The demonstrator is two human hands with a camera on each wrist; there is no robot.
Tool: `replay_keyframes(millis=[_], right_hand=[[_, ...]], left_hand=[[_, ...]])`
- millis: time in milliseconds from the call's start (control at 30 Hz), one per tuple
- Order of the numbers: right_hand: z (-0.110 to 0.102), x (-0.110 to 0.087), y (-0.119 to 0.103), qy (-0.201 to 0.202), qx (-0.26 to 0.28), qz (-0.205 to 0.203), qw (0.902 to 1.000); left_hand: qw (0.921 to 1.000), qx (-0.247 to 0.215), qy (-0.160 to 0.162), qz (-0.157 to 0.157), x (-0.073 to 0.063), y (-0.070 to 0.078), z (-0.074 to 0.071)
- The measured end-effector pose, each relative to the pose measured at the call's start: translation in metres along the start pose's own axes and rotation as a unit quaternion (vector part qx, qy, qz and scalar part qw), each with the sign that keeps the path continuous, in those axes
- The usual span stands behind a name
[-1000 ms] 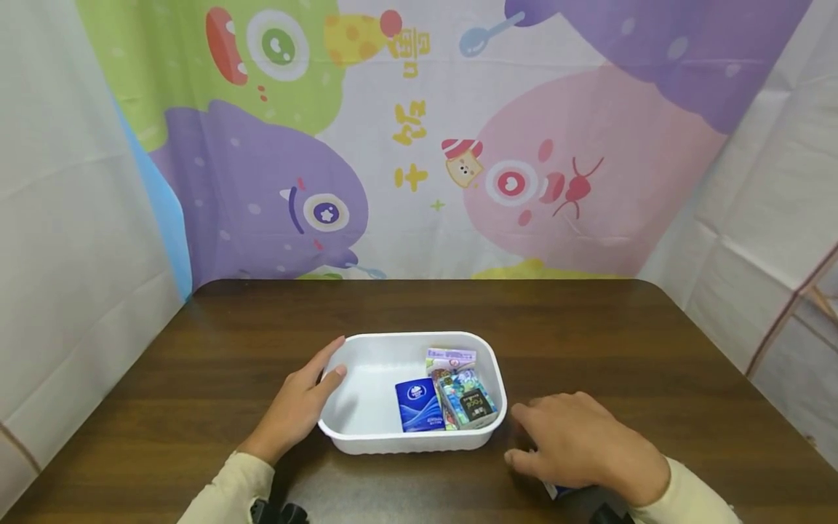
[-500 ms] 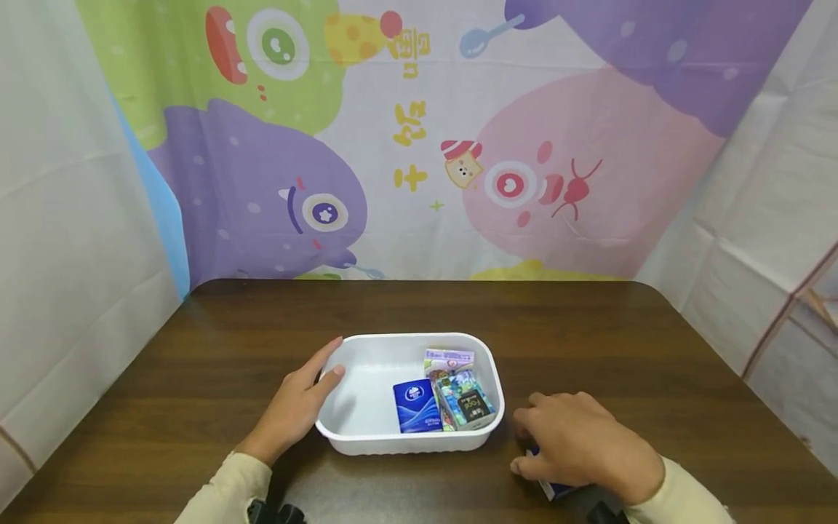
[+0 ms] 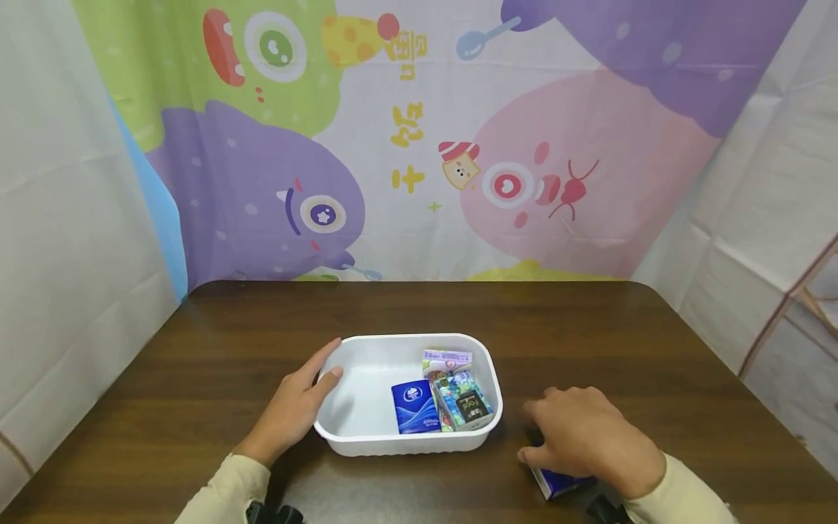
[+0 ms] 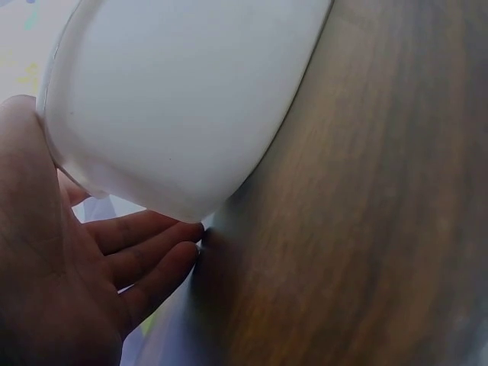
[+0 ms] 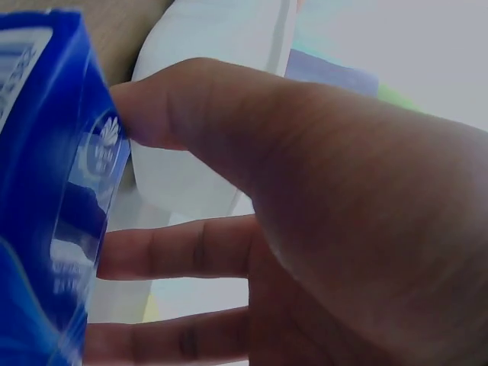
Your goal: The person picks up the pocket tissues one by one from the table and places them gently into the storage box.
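A white plastic basin (image 3: pixel 366 442) stands on the wooden table. My left hand (image 3: pixel 289 411) holds its left end, thumb over the rim; in the left wrist view the other fingers (image 4: pixel 152 252) reach along the outer wall. Right of the basin, my right hand (image 3: pixel 592 440) bends over a blue tissue pack (image 3: pixel 555 482), which is partly hidden beneath it. The right wrist view has the thumb on one edge of this pack and fingers reaching to it from farther along. Inside the basin lie another blue tissue pack (image 3: pixel 416 407), a colourful pack with a black label (image 3: pixel 463 400) and a lilac-topped pack (image 3: pixel 448 359).
The brown table (image 3: pixel 419 309) reaches back to a cartoon-printed curtain (image 3: pixel 406 218). White cloth hangs at the left (image 3: pixel 72 240) and right sides. The basin's left half shows its bare white floor.
My right hand has shifted slightly to the right, and more of the blue tissue pack shows under it. The left hand keeps its place on the basin.
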State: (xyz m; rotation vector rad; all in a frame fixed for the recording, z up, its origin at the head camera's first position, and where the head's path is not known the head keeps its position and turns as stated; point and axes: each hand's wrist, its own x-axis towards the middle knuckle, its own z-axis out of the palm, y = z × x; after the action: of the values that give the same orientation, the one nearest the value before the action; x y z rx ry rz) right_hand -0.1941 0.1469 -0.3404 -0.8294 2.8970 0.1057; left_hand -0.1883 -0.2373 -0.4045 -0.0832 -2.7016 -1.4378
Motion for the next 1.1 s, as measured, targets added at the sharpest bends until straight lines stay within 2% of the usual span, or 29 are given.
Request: replay_keyframes(millis=[300, 533, 1100], right_hand=[[0.003, 0.000, 0.001, 0.007, -0.001, 0.003, 1.0000], [0.005, 0.004, -0.004, -0.003, -0.002, 0.022, 0.9998], [0.012, 0.010, -0.011, 0.036, 0.007, 0.036, 0.9987]], left_hand=[[1.0000, 0.001, 0.002, 0.006, 0.000, -0.001, 0.001], [1.0000, 0.001, 0.001, 0.004, 0.000, -0.001, 0.001], [1.0000, 0.001, 0.002, 0.002, -0.001, 0.000, 0.000]])
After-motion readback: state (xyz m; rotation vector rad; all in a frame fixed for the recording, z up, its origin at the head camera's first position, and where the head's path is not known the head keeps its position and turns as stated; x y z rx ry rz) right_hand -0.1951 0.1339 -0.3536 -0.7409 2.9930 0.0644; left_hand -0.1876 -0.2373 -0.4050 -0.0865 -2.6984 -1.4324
